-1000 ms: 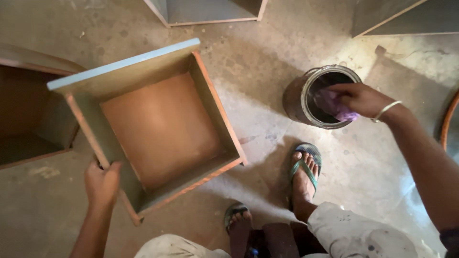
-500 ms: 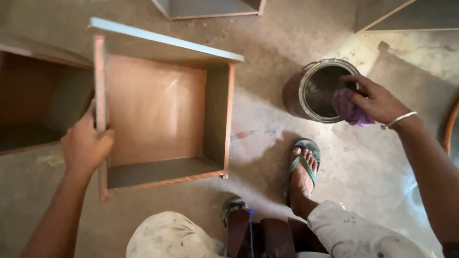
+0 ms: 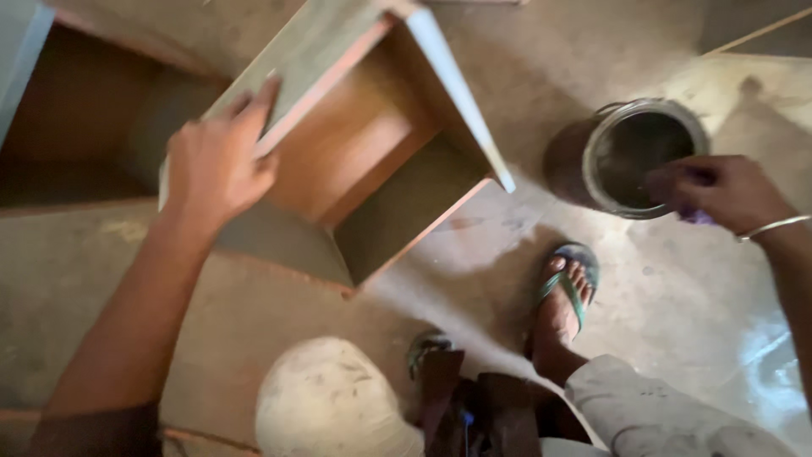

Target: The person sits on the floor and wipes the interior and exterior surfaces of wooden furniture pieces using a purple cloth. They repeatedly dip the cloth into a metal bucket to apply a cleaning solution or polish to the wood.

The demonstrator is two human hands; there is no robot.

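My left hand's fingers [image 3: 254, 106] lie pressed close together, flat along the top edge of the box's [image 3: 372, 152] near side panel, thumb tucked below on the outer face, so the left hand [image 3: 216, 161] grips that panel from above. The box is an open wooden one, brown inside with a pale blue edge [image 3: 461, 93] on one wall. It is tipped up on the floor [image 3: 474, 254], its opening facing toward me and to the right, one lower corner down near my feet. It sits left of centre in the view, well apart from the can.

My right hand's fingers [image 3: 677, 182] are curled together around a purple rag [image 3: 698, 217], of which only a small bit shows under the hand. The right hand [image 3: 723, 190] hovers over the near rim of the can [image 3: 643, 156], a round metal one with a dark inside, standing upright on the floor. I cannot tell whether the fingers touch the rim. A thin bangle [image 3: 774, 227] rings that wrist.

Below the can, my foot in a green sandal [image 3: 567, 292] rests on the floor. My pale knee [image 3: 330, 398] fills the bottom of the view. At the far left, a second open box [image 3: 76, 144] lies just beside the first.
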